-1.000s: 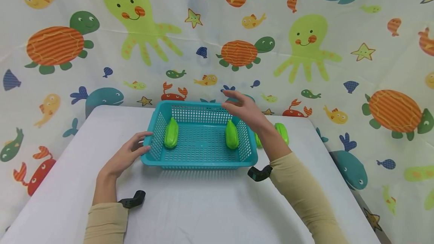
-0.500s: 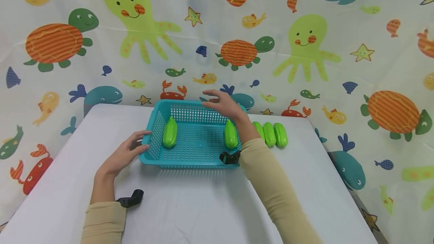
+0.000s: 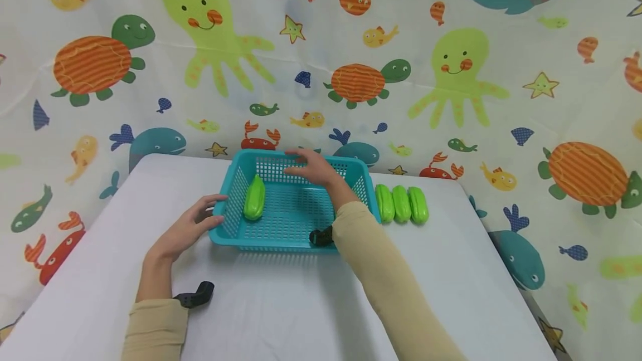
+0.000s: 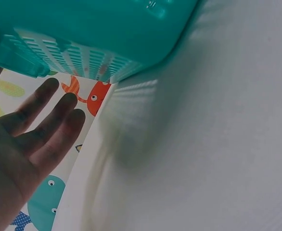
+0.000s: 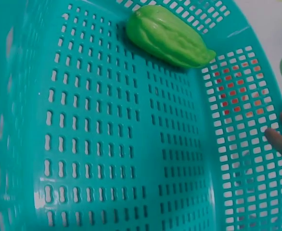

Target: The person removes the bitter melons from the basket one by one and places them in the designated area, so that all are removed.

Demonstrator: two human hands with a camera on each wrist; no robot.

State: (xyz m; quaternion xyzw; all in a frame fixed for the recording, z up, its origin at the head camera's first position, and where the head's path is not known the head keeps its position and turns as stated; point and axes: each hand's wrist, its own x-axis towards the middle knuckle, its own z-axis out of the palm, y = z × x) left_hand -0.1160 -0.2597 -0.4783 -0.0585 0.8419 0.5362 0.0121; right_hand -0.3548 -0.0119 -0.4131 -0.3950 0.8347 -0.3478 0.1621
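Right grip (image 3: 317, 168) over the far side of the teal basket (image 3: 288, 210); fingers loosely apart, no hold on anything; left grip (image 3: 184, 230) has fingers relaxed and spread, tips at the basket's left rim, not wrapped round it; can't tell if they press on it; basket is on the table (image 3: 271, 311) toward its far edge, long sides roughly along that edge; one green vegetable (image 3: 254, 199) lies inside at the left end, narrow tip toward the far wall; basket's right end is mostly hidden behind my right sleeve (image 3: 386, 272); three more green vegetables (image 3: 401, 205) lie side by side just right of the basket, toward the table's far right corner; sea-animal curtain (image 3: 301, 15) hangs behind the far edge.
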